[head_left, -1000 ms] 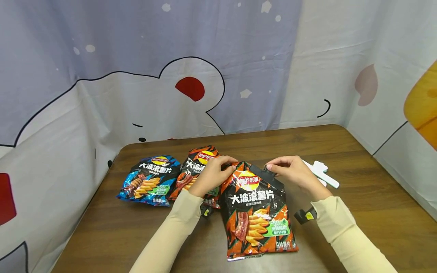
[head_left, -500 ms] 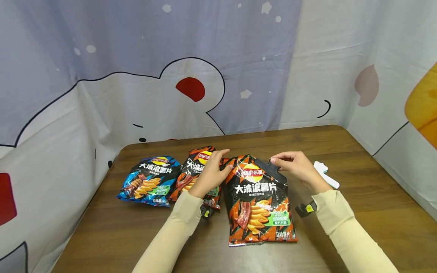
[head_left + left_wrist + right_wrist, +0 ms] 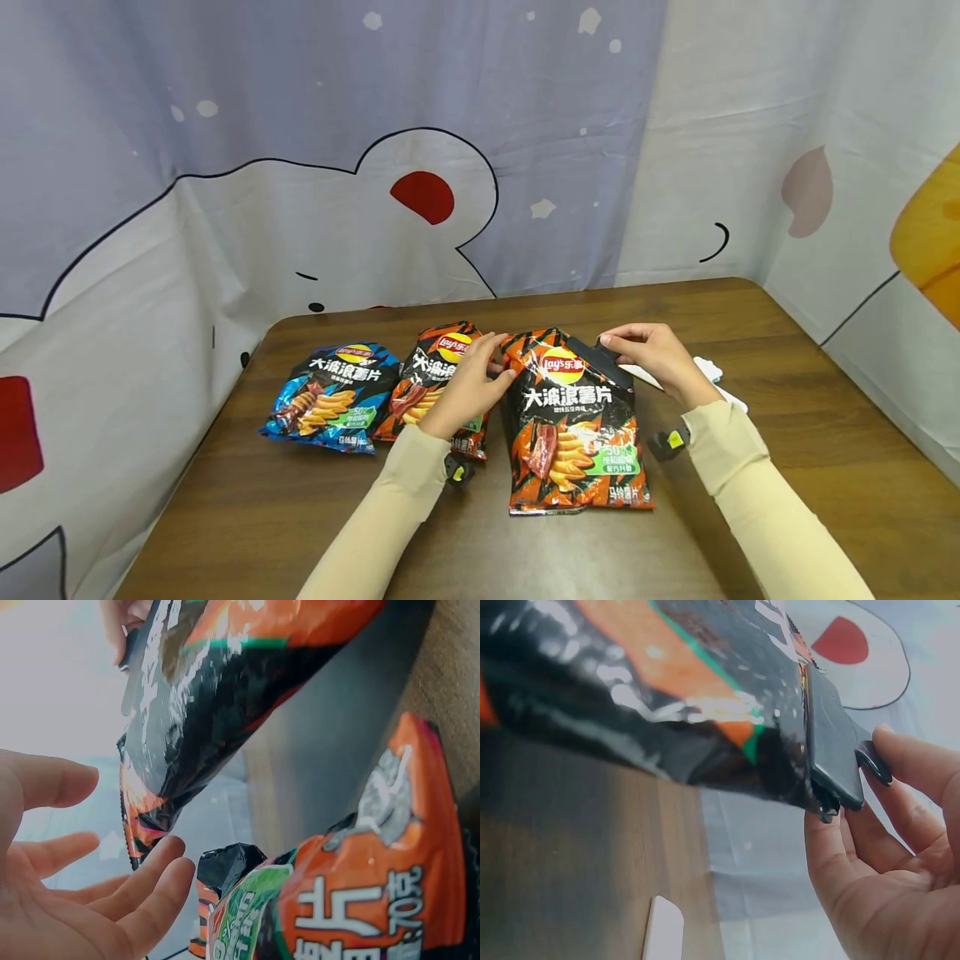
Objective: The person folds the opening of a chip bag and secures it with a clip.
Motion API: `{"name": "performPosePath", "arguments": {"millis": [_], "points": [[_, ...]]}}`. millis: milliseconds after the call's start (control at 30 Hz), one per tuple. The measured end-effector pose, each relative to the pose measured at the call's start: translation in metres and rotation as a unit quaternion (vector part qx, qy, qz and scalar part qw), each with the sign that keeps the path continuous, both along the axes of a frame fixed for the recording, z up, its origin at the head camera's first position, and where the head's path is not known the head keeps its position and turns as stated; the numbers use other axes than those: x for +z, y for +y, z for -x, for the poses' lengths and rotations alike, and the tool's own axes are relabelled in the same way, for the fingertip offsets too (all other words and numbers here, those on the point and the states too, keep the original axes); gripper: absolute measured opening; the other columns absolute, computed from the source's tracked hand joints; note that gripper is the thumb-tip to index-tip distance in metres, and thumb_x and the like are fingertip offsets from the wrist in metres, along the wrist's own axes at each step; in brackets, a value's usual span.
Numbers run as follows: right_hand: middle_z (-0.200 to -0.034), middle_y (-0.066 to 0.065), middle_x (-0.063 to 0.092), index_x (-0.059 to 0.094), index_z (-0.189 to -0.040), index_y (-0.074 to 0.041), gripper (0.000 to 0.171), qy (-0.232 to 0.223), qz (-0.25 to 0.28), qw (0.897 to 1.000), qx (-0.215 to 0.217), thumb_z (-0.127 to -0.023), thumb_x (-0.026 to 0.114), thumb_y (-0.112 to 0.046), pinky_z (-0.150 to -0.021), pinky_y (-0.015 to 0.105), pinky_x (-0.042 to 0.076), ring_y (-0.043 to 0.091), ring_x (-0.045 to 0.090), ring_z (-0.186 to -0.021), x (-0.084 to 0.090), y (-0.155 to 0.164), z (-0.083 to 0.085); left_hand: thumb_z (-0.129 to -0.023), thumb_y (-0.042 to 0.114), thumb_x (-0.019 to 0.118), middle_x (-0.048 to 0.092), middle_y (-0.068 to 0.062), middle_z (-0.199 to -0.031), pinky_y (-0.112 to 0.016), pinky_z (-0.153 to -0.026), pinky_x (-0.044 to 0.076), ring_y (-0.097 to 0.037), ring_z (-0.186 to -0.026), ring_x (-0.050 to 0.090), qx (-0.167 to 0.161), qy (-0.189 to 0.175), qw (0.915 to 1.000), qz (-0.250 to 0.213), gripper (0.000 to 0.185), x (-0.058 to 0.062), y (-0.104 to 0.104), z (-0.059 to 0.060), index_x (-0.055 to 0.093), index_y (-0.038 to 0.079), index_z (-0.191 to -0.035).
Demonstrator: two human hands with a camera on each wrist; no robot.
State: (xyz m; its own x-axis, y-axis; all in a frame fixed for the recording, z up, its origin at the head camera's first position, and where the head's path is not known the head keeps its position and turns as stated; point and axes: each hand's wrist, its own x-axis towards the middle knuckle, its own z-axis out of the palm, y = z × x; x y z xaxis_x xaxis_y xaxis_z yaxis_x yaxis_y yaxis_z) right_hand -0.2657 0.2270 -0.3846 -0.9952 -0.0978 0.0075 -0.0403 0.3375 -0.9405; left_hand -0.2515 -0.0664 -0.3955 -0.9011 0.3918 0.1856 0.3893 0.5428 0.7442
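An orange and black chip bag (image 3: 573,433) hangs upright in front of me, its top right edge caught in a black bag clip (image 3: 602,360). My right hand (image 3: 663,358) pinches the clip's handle between thumb and fingers; the right wrist view shows the thumb on the clip's tab (image 3: 874,761). Beside the bag's upper left corner is my left hand (image 3: 472,383), its fingers spread and loosely bent around nothing in the left wrist view. Behind that hand lies a second orange chip bag (image 3: 420,387), partly covered by it.
A blue chip bag (image 3: 330,396) lies at the left of the brown wooden table (image 3: 300,525). White clips (image 3: 708,371), partly hidden behind my right hand, lie on the right side. A printed curtain (image 3: 525,125) hangs behind the table.
My right hand has moved the clipped bag away from me and slightly right. The left hand has let go of the bag's upper left corner and its fingers have spread.
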Motion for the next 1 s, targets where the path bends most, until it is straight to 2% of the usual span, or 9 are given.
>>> {"name": "performPosePath", "arguments": {"millis": [300,533,700,767,867,1000], "points": [[-0.088,-0.015,0.065,0.060,-0.122,0.010,0.048,-0.017,0.009,1.000,-0.008,-0.093,0.065,-0.028,-0.075,0.021,0.054,-0.001,0.064,-0.078,-0.006,0.003,0.012,-0.096,0.021,0.058,0.030,-0.012,-0.154,-0.038,-0.085,0.054,-0.026,-0.113,0.059,-0.011,-0.021,0.9997,0.010,0.056,-0.005,0.003,-0.002,0.037,0.012,-0.147],[-0.100,-0.005,0.068,0.060,-0.123,0.009,0.049,-0.018,-0.004,1.000,-0.008,-0.093,0.064,-0.029,-0.080,0.025,0.054,-0.003,0.064,-0.079,-0.009,0.003,0.017,-0.097,0.023,0.056,0.041,-0.010,-0.148,-0.040,-0.088,0.052,-0.026,-0.121,0.055,-0.017,-0.050,0.9980,0.034,0.055,-0.005,0.005,-0.001,0.036,0.016,-0.148],[-0.092,-0.012,0.067,0.059,-0.123,0.010,0.049,-0.025,0.005,1.000,-0.013,-0.092,0.065,-0.028,-0.077,0.023,0.054,-0.003,0.063,-0.078,-0.013,0.004,0.021,-0.098,0.024,0.055,0.047,-0.009,-0.144,-0.046,-0.095,0.048,-0.029,-0.124,0.053,-0.031,-0.048,0.9970,0.053,0.049,-0.005,0.006,-0.002,0.042,0.015,-0.145],[-0.088,-0.015,0.066,0.058,-0.124,0.010,0.049,-0.030,0.010,0.999,-0.015,-0.092,0.065,-0.028,-0.074,0.020,0.054,-0.003,0.064,-0.077,-0.015,0.004,0.023,-0.098,0.024,0.055,0.050,-0.009,-0.142,-0.048,-0.094,0.047,-0.031,-0.118,0.056,-0.036,-0.047,0.9962,0.064,0.047,-0.006,0.006,-0.002,0.045,0.015,-0.143],[-0.086,-0.016,0.065,0.058,-0.124,0.010,0.049,-0.037,0.009,0.999,-0.018,-0.093,0.064,-0.028,-0.070,0.018,0.053,-0.002,0.063,-0.075,-0.018,0.004,0.024,-0.099,0.025,0.054,0.051,-0.009,-0.142,-0.047,-0.095,0.045,-0.031,-0.120,0.055,-0.045,-0.051,0.9945,0.080,0.045,-0.008,0.007,-0.003,0.047,0.014,-0.142],[-0.092,-0.010,0.066,0.058,-0.125,0.010,0.048,-0.042,0.007,0.999,-0.017,-0.094,0.063,-0.026,-0.070,0.018,0.053,-0.002,0.062,-0.074,-0.021,0.004,0.026,-0.098,0.025,0.055,0.046,-0.009,-0.147,-0.046,-0.100,0.045,-0.029,-0.128,0.051,-0.053,-0.056,0.9922,0.097,0.047,-0.012,0.010,-0.004,0.047,0.013,-0.143]]}}
